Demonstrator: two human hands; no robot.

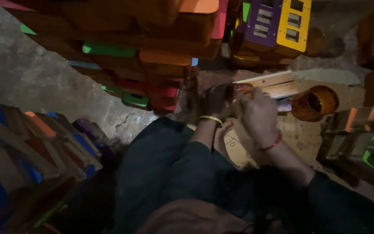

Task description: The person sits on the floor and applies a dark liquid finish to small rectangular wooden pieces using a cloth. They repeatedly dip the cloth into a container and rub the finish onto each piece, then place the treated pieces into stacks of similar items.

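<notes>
My left hand [216, 102], with a yellow bangle at the wrist, and my right hand [258, 113], with a red thread at the wrist, meet over a flat wooden piece [273, 84] lying on the floor. Between them is a small brown-orange object [239, 89], possibly a cloth or brush; which hand grips it is unclear in the dim light. The left hand rests at the near end of the wooden piece. An orange-brown jar [314, 102] lies open-mouthed just right of the hands. My dark trouser legs [169, 164] fill the foreground.
Stacks of painted wooden pieces [126, 52] in orange, green, pink and blue rise behind the hands. A purple and yellow slotted wooden toy [278, 21] stands at the back. More painted pieces lie at left [27, 147] and right [360, 134]. Cardboard [299, 134] covers the concrete floor.
</notes>
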